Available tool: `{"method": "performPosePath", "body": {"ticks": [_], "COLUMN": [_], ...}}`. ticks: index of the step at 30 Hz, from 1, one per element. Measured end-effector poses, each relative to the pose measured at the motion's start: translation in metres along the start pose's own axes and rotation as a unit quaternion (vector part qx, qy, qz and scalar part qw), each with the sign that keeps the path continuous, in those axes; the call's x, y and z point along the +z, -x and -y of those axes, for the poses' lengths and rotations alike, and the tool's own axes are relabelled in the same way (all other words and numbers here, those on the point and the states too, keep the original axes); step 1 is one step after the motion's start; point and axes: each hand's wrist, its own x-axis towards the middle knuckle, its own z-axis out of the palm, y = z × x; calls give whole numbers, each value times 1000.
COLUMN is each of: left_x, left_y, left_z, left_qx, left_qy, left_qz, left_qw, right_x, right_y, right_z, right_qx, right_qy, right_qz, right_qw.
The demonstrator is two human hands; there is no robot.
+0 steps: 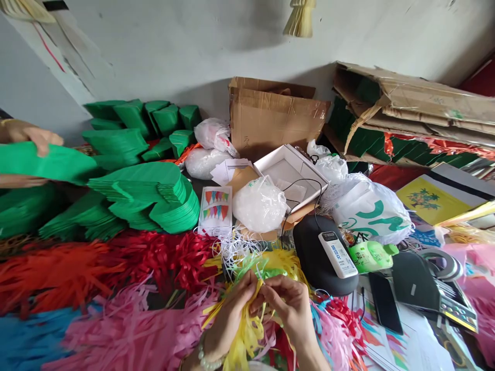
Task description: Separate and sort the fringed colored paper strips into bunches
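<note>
My left hand (235, 305), with a pale bead bracelet at the wrist, is closed around a yellow fringed tassel (244, 337). The fingertips of my right hand (289, 303) pinch the tassel's top end, close against the left fingers. Exactly what the right fingertips grip is partly hidden. Yellow strips hang down below both hands. Just beyond them lie white strings (242, 250) and more yellow fringe (288, 263). Pink fringe (127, 335) spreads to the left, and a mixed red and pink fringe bundle (340, 330) lies at the right.
A co-worker's hand (40, 136) holds a green sheet (42, 162) beside green stacks (135, 185). Ahead are a stuffed plastic bag (260, 203), a white box (266, 159) and cardboard (276, 116). To the right sit a black case (309, 257), a green bottle (373, 256) and a phone (385, 303).
</note>
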Motion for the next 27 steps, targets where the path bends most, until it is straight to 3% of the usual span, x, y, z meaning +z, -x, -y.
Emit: {"method": "performPosePath", "body": {"ticks": [3,7,10,15,20,24,27], "left_x": [-4,-7,-5,1,1,0,-1], "left_y": [1,5,9,12,11,9,7], "left_z": [8,17,11,-9,-1,13,15], "left_qx": [-14,-53,-41,59,178,273,296], "left_qy": [-23,-36,-70,-168,-296,-371,-373], "left_qz": [3,-54,-23,50,20,-14,-29], "left_qw": [1000,997,996,983,938,888,879], "right_x": [-1,-2,-2,-1,3,5,6], "right_y": [0,1,2,2,5,5,4], "right_z": [-1,-1,-2,-6,-12,-22,-27], "right_qx": [-11,-69,-91,-88,-193,-148,-147], "right_qy": [40,161,184,176,314,238,218], "right_qz": [-15,-33,-37,-66,-127,-125,-127], "right_qw": [999,984,978,978,921,952,956]}}
